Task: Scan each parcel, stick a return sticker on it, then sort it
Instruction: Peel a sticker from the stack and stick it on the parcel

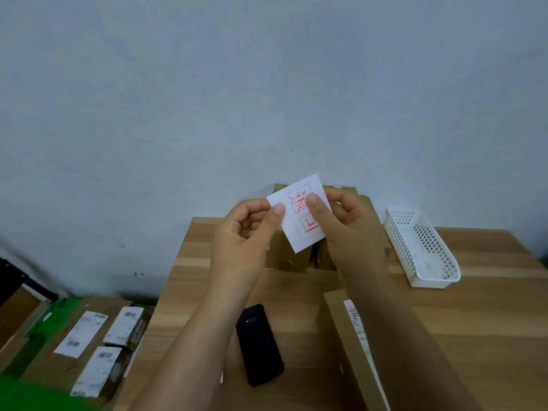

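White sticker [299,213] with red boxed characters, tilted, left hand [246,232] and right hand [341,223] thumbs pinching its edges, above table [474,315].

Left hand [246,229] and right hand [347,221] pinch the sticker [296,232], fingers [252,206] seemingly curled.

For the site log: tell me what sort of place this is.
Likely a parcel-returns sorting station: brown cardboard parcels with white barcode labels beside the wooden table, a black handheld scanner on it, and a white red-stamped sticker pinched by left hand and right hand.
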### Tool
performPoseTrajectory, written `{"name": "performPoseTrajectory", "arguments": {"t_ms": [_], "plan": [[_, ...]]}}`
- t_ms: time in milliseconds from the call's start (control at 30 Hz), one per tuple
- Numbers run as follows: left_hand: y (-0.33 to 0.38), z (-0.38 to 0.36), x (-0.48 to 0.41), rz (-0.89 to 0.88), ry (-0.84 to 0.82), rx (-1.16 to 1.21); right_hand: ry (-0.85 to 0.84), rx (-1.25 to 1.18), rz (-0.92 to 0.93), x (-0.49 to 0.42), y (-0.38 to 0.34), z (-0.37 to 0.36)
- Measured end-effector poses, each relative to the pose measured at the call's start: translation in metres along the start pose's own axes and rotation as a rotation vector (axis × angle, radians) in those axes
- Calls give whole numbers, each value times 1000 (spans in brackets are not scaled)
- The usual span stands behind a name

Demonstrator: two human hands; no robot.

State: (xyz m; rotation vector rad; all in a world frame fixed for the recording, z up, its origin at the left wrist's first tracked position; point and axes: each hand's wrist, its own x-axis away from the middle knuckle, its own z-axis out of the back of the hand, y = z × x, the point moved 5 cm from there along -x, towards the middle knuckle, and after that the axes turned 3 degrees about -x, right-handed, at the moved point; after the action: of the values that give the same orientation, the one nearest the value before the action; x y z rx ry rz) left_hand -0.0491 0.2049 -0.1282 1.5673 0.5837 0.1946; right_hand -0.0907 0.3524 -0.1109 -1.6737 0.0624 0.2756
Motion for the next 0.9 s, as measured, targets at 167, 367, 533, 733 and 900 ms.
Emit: {"name": "performPoseTrajectory", "arguments": {"t_ms": [167,367,533,733,900], "plan": [[12,-9,4,-29,37,-31,-62,27,-19,1,-16,11],[23,-18,13,-69,2,-96,-259,262,-2,5,-22,22],[26,-26,20,-42,-32,-112,-207,235,56,4,-25,31],[28,-27,23,-49,-20,-151,-237,176,0,6,-22,33],[32,-26,22,-89,-61,-209,-334,235,12,12,-19,34]]}}
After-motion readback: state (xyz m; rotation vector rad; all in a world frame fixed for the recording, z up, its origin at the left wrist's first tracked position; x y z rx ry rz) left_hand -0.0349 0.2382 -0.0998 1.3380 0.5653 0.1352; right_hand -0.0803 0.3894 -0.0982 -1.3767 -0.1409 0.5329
